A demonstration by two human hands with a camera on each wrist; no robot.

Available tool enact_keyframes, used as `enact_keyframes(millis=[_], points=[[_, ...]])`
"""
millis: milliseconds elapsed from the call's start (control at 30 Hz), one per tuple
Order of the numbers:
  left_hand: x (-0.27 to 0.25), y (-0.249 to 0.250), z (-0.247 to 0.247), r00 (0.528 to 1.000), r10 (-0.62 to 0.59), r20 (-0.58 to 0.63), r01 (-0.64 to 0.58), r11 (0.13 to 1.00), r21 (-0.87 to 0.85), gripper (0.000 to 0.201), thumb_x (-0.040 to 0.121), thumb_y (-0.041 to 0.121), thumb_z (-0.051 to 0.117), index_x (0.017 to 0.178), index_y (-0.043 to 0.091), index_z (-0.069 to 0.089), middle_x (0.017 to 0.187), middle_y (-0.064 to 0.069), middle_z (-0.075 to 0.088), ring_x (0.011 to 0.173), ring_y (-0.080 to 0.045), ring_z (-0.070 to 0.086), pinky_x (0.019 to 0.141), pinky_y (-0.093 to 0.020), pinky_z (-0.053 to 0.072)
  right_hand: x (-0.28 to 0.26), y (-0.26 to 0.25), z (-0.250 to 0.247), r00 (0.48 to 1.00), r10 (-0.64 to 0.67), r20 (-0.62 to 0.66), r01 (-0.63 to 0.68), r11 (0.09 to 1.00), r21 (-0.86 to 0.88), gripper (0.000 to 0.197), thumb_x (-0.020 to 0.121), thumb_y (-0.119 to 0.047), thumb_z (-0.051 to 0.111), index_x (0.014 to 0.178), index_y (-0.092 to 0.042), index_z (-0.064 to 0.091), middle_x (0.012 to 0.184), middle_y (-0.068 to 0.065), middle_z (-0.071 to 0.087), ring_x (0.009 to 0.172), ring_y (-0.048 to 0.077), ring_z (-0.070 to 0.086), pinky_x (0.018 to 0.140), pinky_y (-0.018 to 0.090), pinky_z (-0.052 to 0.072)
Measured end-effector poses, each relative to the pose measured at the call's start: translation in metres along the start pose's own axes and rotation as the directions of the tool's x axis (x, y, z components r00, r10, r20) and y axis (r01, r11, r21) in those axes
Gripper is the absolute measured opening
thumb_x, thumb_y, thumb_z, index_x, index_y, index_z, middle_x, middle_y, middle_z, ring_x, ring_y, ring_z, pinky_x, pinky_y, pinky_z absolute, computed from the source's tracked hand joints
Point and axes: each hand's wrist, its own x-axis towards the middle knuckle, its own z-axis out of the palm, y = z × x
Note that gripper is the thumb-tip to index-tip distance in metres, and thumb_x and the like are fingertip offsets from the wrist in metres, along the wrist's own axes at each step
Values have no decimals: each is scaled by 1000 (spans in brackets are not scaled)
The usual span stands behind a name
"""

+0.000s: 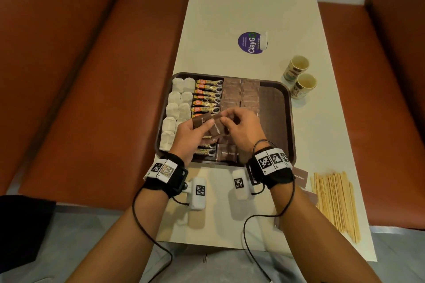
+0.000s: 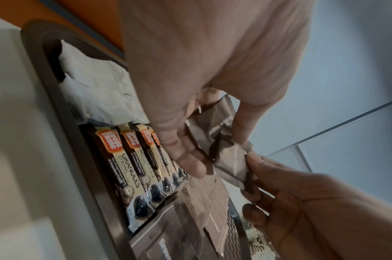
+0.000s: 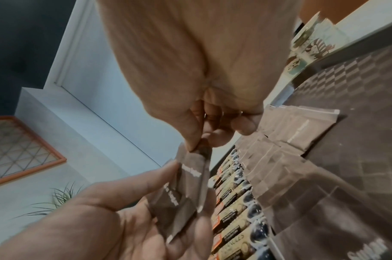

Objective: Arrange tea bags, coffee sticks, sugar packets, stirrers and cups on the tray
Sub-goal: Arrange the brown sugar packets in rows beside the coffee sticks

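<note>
Above the near part of the dark brown tray [image 1: 290,119], my left hand [image 1: 195,130] grips a small stack of brown sugar packets [image 1: 213,125]. My right hand [image 1: 232,122] pinches the top packet's edge between thumb and forefinger. The stack [image 2: 228,158] shows in the left wrist view and again, as packets [image 3: 186,190], in the right wrist view. On the tray lie white tea bags [image 1: 179,103] at the left, coffee sticks [image 1: 208,96] beside them, then rows of sugar packets [image 1: 240,96]. Two paper cups [image 1: 301,76] stand off the tray's far right corner. Wooden stirrers [image 1: 333,200] lie on the table at the near right.
The tray's right strip [image 1: 273,117] is bare. Loose sugar packets [image 1: 300,178] lie on the table by my right wrist. A purple sticker [image 1: 250,42] marks the table [image 1: 230,7] beyond the tray. Orange-brown benches [image 1: 92,76] flank the narrow table.
</note>
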Motion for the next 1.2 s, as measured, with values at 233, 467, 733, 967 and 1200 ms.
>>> enact_keyframes(millis=[233, 467, 733, 967, 1200], points=[[-2, 1, -10, 997, 48, -58, -44, 997, 60, 23, 93, 20, 77, 115, 17, 72, 100, -7, 80, 81, -20, 71, 65, -32, 49, 9, -6, 3, 1000, -3, -14, 3, 1000, -10, 12, 97, -25, 64, 105, -23, 73, 92, -5, 69, 85, 11, 67, 71, 24, 57], [-2, 4, -11, 998, 48, -28, -52, 984, -169, 24, 99, 7, 67, 122, 10, 66, 109, -17, 78, 92, -24, 77, 74, -29, 61, 5, 0, 12, 998, 57, 12, -57, 998, 9, 18, 94, -34, 69, 102, -18, 68, 88, -4, 67, 83, 16, 67, 71, 30, 56], [0, 4, -8, 1000, 19, -18, -21, 991, -133, 20, 102, 2, 59, 120, 8, 64, 108, -18, 78, 92, -29, 78, 82, -33, 63, 7, 6, 9, 996, 66, -57, -62, 996, 72, 14, 94, -27, 69, 103, -16, 70, 89, -1, 70, 81, 12, 66, 70, 24, 54], [4, 0, 1, 998, 25, -56, -27, 999, -24, 21, 102, -4, 55, 107, 13, 66, 106, -14, 74, 91, -27, 78, 79, -30, 64, 6, 35, -15, 984, 103, -144, -104, 995, 0, 8, 92, -27, 71, 94, -20, 73, 86, -5, 69, 81, 8, 63, 72, 15, 46], [12, -9, 5, 998, 13, -65, -9, 999, 50, 21, 102, 0, 59, 120, 9, 65, 114, -13, 74, 92, -22, 78, 76, -27, 63, 3, 74, -38, 951, 207, -229, -235, 967, -103, 8, 91, -26, 73, 91, -18, 75, 80, -6, 69, 72, 8, 60, 70, 16, 43]])
